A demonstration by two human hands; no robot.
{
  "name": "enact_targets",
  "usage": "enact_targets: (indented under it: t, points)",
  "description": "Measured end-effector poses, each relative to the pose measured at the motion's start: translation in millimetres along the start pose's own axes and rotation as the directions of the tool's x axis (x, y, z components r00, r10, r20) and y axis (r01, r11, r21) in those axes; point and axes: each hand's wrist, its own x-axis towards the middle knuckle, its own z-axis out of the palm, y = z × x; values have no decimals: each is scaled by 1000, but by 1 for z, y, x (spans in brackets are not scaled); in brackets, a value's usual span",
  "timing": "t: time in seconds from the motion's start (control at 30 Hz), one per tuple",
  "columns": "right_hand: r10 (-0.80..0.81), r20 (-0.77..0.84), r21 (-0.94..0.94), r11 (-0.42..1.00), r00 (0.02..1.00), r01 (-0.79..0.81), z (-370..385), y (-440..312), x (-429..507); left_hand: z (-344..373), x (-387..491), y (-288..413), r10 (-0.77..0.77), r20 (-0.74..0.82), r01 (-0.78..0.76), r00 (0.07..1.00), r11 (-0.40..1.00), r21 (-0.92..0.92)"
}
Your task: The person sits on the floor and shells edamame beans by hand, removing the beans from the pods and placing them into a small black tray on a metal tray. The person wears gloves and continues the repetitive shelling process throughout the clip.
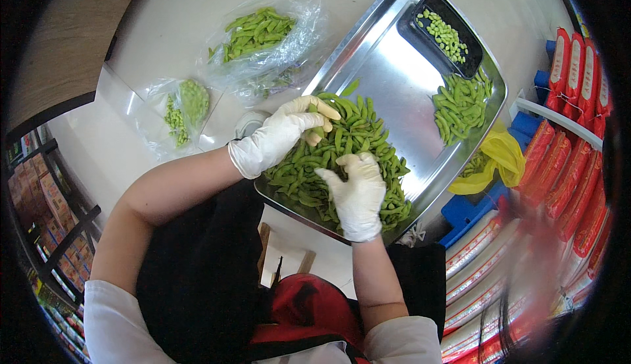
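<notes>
My left hand (286, 130), in a white glove, is closed around a few green soybean pods (314, 126) above the left edge of a pod pile. My right hand (359, 186), gloved too, rests over the large heap of pods (308, 172) with thumb and fingers apart; whether a pod lies under its palm is hidden. The heap covers the near end of a steel tray (379, 63). At the far end a black plastic container (411, 29) holds shelled beans (443, 34). Beside it lies a smaller pile of pods (461, 108).
On the tiled floor, left of the tray, lie a clear plastic bag of pods (261, 31) and a smaller bag of shelled beans (176, 122). A yellow bag (500, 159) sits right of the tray, near stacked red and white packages (557, 167) on blue supports.
</notes>
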Motion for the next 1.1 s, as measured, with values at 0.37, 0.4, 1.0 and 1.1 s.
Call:
enact_targets:
  t: [0.37,0.4,1.0,1.1]
  points:
    - [310,362,650,592,879,-476,-10,6,0,1,-7,5,-12,17,11,1000,999,35]
    - [344,421,695,473,839,-542,-13,7,1,1,-8,5,-13,26,12,1000,1000,29]
    - [194,415,745,-634,889,-210,-13,0,27,57,-23,31,299,663,-703,686,40,710]
    - [292,434,683,-723,852,-100,-26,26,38,54,-28,37,421,617,-690,665,29,723]
